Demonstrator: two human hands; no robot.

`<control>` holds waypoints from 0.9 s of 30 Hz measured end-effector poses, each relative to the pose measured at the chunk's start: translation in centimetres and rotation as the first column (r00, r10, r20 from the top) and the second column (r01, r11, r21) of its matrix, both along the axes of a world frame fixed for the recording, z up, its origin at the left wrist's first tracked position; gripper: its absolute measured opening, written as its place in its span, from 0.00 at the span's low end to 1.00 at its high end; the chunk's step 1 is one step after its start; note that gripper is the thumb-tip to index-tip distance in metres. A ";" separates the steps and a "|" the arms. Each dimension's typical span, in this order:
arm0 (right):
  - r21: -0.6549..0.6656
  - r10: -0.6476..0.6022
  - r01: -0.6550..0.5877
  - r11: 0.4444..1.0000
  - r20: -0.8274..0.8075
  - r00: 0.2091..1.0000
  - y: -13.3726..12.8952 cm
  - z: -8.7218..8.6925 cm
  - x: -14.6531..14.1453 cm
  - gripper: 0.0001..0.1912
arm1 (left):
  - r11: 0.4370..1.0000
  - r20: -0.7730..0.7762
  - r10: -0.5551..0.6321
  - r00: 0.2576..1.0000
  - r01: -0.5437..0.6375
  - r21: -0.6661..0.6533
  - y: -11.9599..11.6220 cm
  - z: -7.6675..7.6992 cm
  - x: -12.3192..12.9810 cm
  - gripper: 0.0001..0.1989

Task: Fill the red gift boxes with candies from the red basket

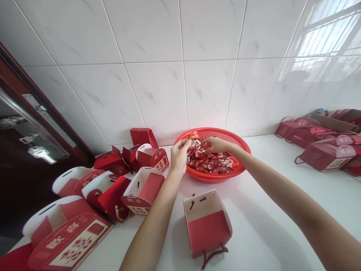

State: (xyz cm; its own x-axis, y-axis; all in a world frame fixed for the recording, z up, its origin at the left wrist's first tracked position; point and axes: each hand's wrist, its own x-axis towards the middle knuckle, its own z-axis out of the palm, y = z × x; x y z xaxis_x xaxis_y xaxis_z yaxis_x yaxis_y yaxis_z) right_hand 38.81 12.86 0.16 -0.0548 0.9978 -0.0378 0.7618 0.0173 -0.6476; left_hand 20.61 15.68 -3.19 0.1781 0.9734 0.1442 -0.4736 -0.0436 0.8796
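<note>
A red plastic basket [218,178] against the tiled wall holds many small red-wrapped candies [211,163]. At its left rim, my left hand [180,152] is closed, its fingers pinching a red candy packet [194,141]. Just right of it, over the candies, my right hand [213,145] has its fingers curled down; their tips lie against the wrappers, and what they grip is too small to make out. An open red gift box [210,231] with a dark red cord stands on the white table in front of the basket.
Several open red boxes [141,192] crowd the left side of the white table [262,241]. Closed red boxes [324,154] and a cardboard carton [332,122] sit at the far right. A dark door frame with keys [42,152] is at the left edge.
</note>
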 end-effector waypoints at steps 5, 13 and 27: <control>-0.130 0.090 -0.068 0.989 0.169 0.982 3.1 -1.7 -1.7 0.24 | 1.000 0.018 -0.004 1.000 0.004 0.001 -0.4 0.4 -0.1 0.14; -0.035 0.165 -0.167 0.985 -0.056 0.985 2.8 -1.4 -0.1 0.09 | 1.000 0.020 -0.014 1.000 0.014 0.002 -1.1 0.9 -0.1 0.12; 0.380 0.193 0.152 0.912 -0.726 0.660 -4.3 0.0 -1.1 0.19 | 0.998 -0.075 0.036 0.997 -0.032 0.056 -0.4 0.3 0.3 0.13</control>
State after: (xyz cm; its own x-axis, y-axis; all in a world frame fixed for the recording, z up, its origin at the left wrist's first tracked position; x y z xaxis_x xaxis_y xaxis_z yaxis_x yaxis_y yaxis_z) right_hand 37.73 8.52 0.16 0.0873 0.9135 0.3974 0.0296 0.3963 -0.9176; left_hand 20.92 15.25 -2.93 0.1577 0.9700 0.1849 -0.4033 -0.1077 0.9087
